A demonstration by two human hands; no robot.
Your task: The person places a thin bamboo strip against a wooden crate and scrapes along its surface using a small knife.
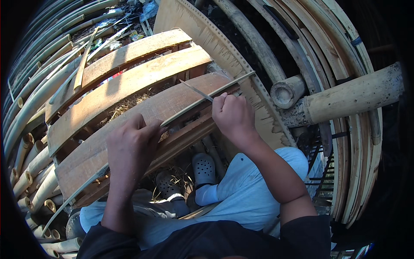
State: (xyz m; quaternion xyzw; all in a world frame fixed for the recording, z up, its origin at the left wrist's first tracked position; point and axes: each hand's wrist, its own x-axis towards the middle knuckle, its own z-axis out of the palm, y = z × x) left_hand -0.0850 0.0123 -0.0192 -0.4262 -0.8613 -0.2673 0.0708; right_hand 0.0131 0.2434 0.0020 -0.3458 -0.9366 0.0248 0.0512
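A long thin bamboo strip (186, 112) runs slantwise across the slatted wooden bench (90, 142), its lower end bending away toward the lower left. My left hand (130, 144) is closed round the strip near its middle. My right hand (233, 115) grips a knife, whose handle is hidden in the fist. The narrow knife blade (196, 90) points up and left, crossing over the strip close to the bench's right end. Whether the blade's edge touches the strip I cannot tell.
Stacked bamboo poles (41, 159) fill the left side. Shavings (129, 105) lie between the slats. A perforated tan board (224, 47) leans beyond the bench, and a thick bamboo pole (353, 95) juts in from the right. Below are my grey clogs (203, 168).
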